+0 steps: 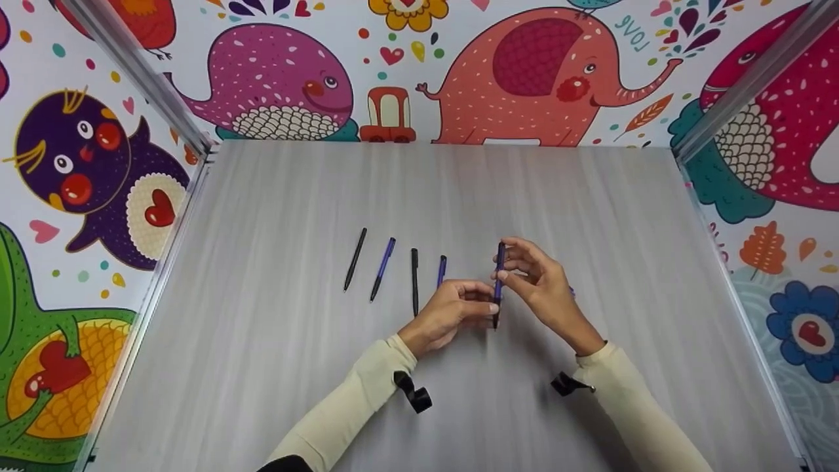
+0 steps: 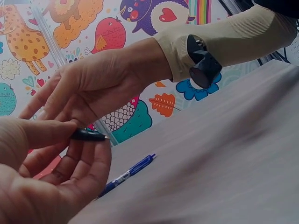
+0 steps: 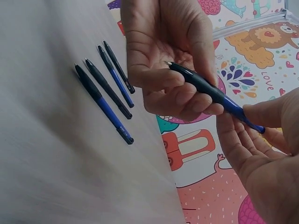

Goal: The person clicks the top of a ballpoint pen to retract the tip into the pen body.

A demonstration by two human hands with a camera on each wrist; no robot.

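Both hands hold one blue pen with a black grip (image 3: 201, 84), raised over the table with its point exposed. My left hand (image 1: 452, 308) pinches the black part near the point between thumb and fingers. Near the blue end, my right hand (image 1: 541, 282) grips the same pen with thumb and fingertips. Left of the hands lie a black pen (image 1: 354, 259), a blue-and-black pen (image 1: 383, 269), another black pen (image 1: 414, 278) and a second blue-and-black pen (image 1: 442, 267), partly hidden by the left hand. A blue pen (image 2: 135, 169) lies beyond, mostly covered by the right hand in the head view.
The grey wood-grain table (image 1: 295, 393) meets a back wall (image 1: 393, 65) printed with cartoon animals. Similar printed side panels stand left and right, with metal rails (image 1: 741, 314) along the edges. Black straps (image 1: 413, 392) hang from the sleeves at both wrists.
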